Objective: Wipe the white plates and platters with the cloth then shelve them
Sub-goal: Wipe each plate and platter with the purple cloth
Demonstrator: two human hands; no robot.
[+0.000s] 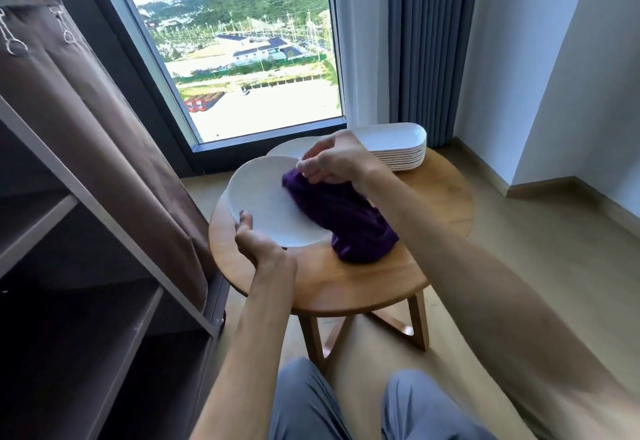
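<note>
Round table (346,277) by window. Left hand (258,244) grips plate (266,202) rim, steadying it; right hand (332,159) pinches cloth (343,218), wiping. Platters (394,149) stacked behind, waiting.

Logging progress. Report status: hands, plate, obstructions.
Left hand grips round plate at near rim. Right hand holds purple cloth on plate. Platter stack waiting on table. Nothing blocking.

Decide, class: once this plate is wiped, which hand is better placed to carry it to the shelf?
Probably the left hand: it already holds the plate by its rim, nearest the shelf. The right hand grips the purple cloth.
</note>
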